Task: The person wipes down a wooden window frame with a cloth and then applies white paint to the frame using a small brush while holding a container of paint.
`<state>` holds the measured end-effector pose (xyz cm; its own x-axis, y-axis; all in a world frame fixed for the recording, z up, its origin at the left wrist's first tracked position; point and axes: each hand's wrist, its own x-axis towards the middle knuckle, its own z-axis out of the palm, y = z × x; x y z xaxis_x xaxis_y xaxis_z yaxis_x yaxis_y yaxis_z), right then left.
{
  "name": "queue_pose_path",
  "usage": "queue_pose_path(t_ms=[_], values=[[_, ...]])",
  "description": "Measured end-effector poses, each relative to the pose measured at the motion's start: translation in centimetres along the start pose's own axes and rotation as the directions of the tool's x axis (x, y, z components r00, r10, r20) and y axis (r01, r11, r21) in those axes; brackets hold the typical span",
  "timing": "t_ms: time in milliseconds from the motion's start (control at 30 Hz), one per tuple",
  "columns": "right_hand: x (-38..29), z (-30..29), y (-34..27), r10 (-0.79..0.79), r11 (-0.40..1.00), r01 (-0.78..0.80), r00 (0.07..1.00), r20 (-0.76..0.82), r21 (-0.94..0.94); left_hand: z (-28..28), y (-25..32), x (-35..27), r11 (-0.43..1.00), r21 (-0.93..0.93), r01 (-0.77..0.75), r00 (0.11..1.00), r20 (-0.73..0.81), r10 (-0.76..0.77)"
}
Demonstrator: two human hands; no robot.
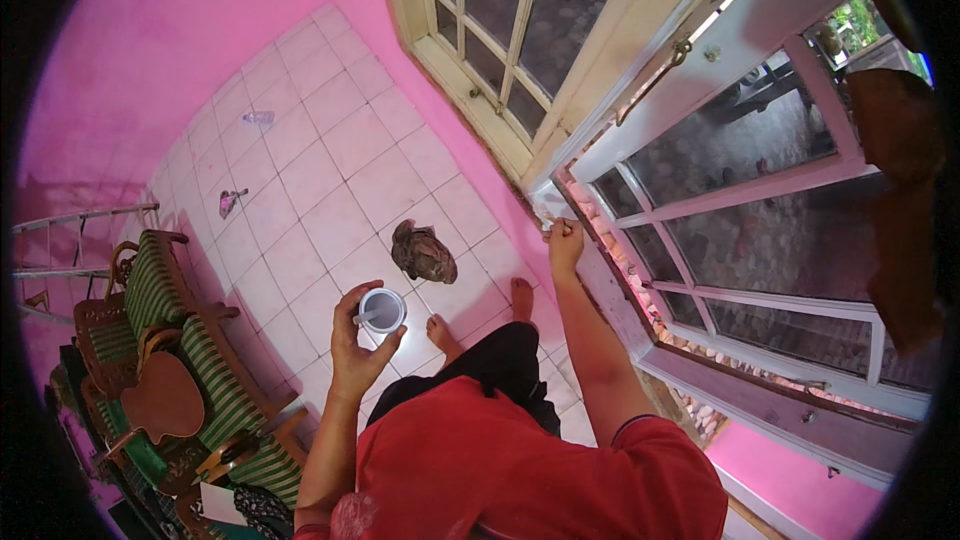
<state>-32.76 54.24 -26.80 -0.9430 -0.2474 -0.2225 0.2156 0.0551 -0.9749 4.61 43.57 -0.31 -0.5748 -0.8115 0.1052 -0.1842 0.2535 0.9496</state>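
My left hand point(360, 345) holds a small round cup point(383, 310) by its sides, with a pale liquid or paint inside and a light stick or handle leaning over its rim. My right hand point(564, 236), its fingers curled, is at the lower corner of the window frame point(551, 202). A small brush-like thing seems to be pinched between its fingers, its tip at the white-painted wood. To the right of that hand is a paned window sash point(750, 240) with pale pink-white bars. Above it stands a cream-coloured paned window point(499, 30).
A crumpled dark cloth or bag point(423, 252) lies on the tiled floor near my feet. Farther off are a plastic bottle point(259, 118) and a small pink-stained tool point(229, 201). Green-striped wooden chairs point(217, 367) and a ladder point(82, 217) stand at the left. A metal window hook point(656, 82) hangs above my right hand.
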Motion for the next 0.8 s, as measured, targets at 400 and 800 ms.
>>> queue_pose_path(t_ms=[400,800], values=[[4.2,3.2,4.7,-0.024,1.000,0.024,0.995,-0.095,0.002,-1.3,-2.0,-0.4,0.997,0.071,0.028,0.997,0.064,-0.033],[-1.7,2.6,-12.6,-0.167,0.977,0.168,0.986,-0.024,0.129,-0.2,-1.2,0.3,0.992,-0.120,-0.025,0.993,0.111,0.038]])
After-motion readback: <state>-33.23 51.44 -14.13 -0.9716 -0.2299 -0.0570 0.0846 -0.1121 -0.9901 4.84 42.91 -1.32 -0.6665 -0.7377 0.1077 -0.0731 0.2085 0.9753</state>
